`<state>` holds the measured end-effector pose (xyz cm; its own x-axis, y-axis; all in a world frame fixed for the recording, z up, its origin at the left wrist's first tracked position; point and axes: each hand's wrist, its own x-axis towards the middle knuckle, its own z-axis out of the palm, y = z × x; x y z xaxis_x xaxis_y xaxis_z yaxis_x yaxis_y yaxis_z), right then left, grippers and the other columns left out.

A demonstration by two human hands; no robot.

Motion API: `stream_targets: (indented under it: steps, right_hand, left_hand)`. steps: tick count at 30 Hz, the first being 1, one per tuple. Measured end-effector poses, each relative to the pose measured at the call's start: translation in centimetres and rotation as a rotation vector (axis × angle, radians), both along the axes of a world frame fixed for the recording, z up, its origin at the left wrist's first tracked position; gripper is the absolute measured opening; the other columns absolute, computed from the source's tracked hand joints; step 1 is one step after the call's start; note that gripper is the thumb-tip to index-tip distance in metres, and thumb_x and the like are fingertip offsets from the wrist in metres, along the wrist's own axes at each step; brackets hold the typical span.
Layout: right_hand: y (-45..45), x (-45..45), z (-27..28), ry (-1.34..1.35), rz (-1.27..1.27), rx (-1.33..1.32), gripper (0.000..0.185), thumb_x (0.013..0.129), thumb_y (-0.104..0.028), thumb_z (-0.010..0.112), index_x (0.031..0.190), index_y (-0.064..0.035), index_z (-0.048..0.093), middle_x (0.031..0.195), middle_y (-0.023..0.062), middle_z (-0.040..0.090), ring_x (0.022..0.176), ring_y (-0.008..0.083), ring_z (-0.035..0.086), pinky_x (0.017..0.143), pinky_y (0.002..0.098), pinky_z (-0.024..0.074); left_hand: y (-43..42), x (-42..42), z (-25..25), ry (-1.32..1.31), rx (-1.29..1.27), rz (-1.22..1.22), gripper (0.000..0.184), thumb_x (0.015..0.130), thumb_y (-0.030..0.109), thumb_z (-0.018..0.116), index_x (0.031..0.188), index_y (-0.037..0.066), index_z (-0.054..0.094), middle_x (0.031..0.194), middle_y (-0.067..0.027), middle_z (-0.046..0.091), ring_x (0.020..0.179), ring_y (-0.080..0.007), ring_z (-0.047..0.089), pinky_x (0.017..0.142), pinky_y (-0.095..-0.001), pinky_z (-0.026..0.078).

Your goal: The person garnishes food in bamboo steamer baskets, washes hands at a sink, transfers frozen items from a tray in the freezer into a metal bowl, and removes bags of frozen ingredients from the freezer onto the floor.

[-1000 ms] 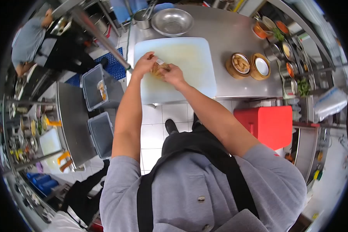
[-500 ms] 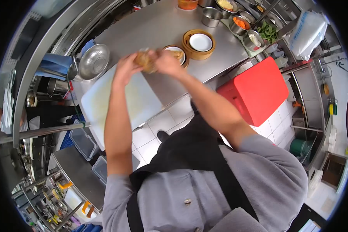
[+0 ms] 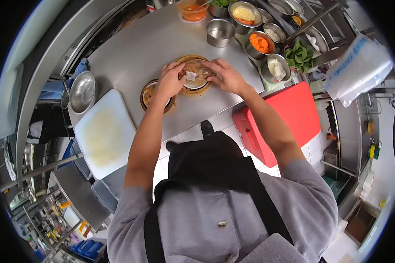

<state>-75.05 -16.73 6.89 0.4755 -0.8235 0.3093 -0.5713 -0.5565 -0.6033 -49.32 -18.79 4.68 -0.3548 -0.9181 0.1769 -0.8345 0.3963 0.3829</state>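
A clear plastic bag of brownish food (image 3: 200, 70) with a white label sits over the right bamboo steamer (image 3: 192, 93). My left hand (image 3: 170, 80) has its fingers closed on the bag's left side. On the opposite side, the fingers and thumb of my right hand (image 3: 229, 77) grip the bag. The bag and my fingers hide most of this steamer's inside. Just left of it stands a second bamboo steamer (image 3: 143, 97), partly behind my left wrist, with a white dish and brownish food in it.
A stained white cutting board (image 3: 105, 131) and a metal bowl (image 3: 83, 92) lie to the left. At the back right are an empty steel pot (image 3: 220, 33), a pot of carrots (image 3: 260, 44), green leaves (image 3: 299, 57) and an orange tub (image 3: 193, 11). A red box (image 3: 289, 118) stands beside the counter.
Both hands have moved right with the bag, from beside the left steamer to over the right one. My view has shifted, and the bag's white label now shows.
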Motion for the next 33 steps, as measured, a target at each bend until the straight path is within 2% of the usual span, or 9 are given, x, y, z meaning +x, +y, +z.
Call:
stream_targets:
  steps: [4,6,10,13,15,18,22,24,33]
  right_hand:
    - [-0.5,-0.2,-2.1,-0.061,-0.090,0.195,0.033,0.085,-0.014,0.071,0.117,-0.0106,0.065,0.104,0.0096,0.063,0.098,0.0319,0.061,0.085,0.0382,0.0531]
    - [-1.4,0.6,-2.9,-0.067,-0.053,-0.022,0.023,0.082,-0.011,0.071,0.104,-0.0075,0.069,0.097,0.0093,0.064,0.093,0.0295,0.064,0.082,0.0378,0.0540]
    - [-2.3,1.2,-3.1,0.063,0.145,-0.124,0.022,0.078,-0.007,0.071,0.100,-0.0048,0.070,0.099,0.0096,0.065,0.097,0.0300,0.063,0.085,0.0395,0.0531]
    - [-2.6,1.5,-2.9,0.169,0.125,-0.197,0.024,0.076,-0.007,0.070,0.100,-0.0052,0.070,0.102,0.0095,0.066,0.101,0.0299,0.063,0.089,0.0396,0.0524]
    - [-2.8,1.1,-2.4,0.112,-0.035,-0.161,0.015,0.083,-0.008,0.067,0.096,-0.0060,0.072,0.104,0.0091,0.066,0.100,0.0322,0.062,0.087,0.0399,0.0525]
    - [-2.1,0.5,-1.4,0.139,-0.039,-0.067,0.014,0.083,-0.007,0.066,0.096,-0.0049,0.072,0.102,0.0108,0.067,0.098,0.0323,0.063,0.087,0.0401,0.0528]
    - [-2.4,0.6,-2.2,0.144,0.012,-0.067,0.014,0.082,-0.006,0.066,0.096,-0.0037,0.071,0.098,0.0125,0.068,0.096,0.0326,0.063,0.086,0.0394,0.0535]
    - [-2.5,0.7,-2.2,0.032,-0.034,-0.153,0.013,0.081,-0.004,0.067,0.094,-0.0038,0.071,0.092,0.0132,0.068,0.093,0.0330,0.064,0.083,0.0398,0.0540]
    - [-2.5,-0.6,1.0,0.090,0.041,-0.179,0.025,0.079,0.004,0.061,0.102,-0.0044,0.065,0.102,0.0130,0.066,0.097,0.0335,0.063,0.082,0.0424,0.0538]
  left_hand:
    - [-0.1,-0.1,2.6,0.311,0.380,0.069,0.055,0.080,0.021,0.075,0.130,0.004,0.060,0.131,-0.0152,0.057,0.103,-0.0307,0.065,0.095,-0.0358,0.052]
    - [-0.3,0.2,2.9,0.325,0.464,0.037,0.058,0.078,0.019,0.079,0.131,0.004,0.060,0.122,-0.0135,0.059,0.100,-0.0271,0.065,0.088,-0.0322,0.052]
    - [-0.5,0.6,2.3,0.261,0.447,-0.020,0.054,0.077,0.020,0.081,0.124,0.002,0.064,0.115,-0.0110,0.061,0.091,-0.0248,0.066,0.081,-0.0324,0.052]
    - [-0.2,0.7,2.1,0.181,0.341,-0.035,0.042,0.080,0.019,0.079,0.117,0.004,0.069,0.105,-0.0097,0.064,0.084,-0.0241,0.064,0.076,-0.0338,0.051]
    - [0.3,1.0,2.3,0.202,0.152,-0.127,0.025,0.084,0.015,0.073,0.106,0.003,0.072,0.092,-0.0101,0.065,0.080,-0.0269,0.064,0.073,-0.0352,0.051]
    - [1.1,0.9,2.6,0.220,0.143,-0.069,0.015,0.087,0.011,0.068,0.099,0.002,0.070,0.089,-0.0122,0.066,0.076,-0.0302,0.064,0.071,-0.0367,0.051]
    - [1.8,-0.8,1.9,0.221,0.015,0.044,0.012,0.089,0.013,0.066,0.093,0.002,0.067,0.091,-0.0160,0.068,0.082,-0.0352,0.065,0.076,-0.0417,0.052]
    - [2.7,-1.5,2.2,0.432,-0.055,0.265,0.011,0.090,0.014,0.065,0.095,0.003,0.066,0.089,-0.0157,0.069,0.078,-0.0350,0.066,0.072,-0.0411,0.053]
    - [3.9,-1.9,2.0,0.651,0.081,0.365,0.011,0.093,0.015,0.063,0.094,0.003,0.063,0.078,-0.0126,0.068,0.068,-0.0292,0.066,0.067,-0.0374,0.053]
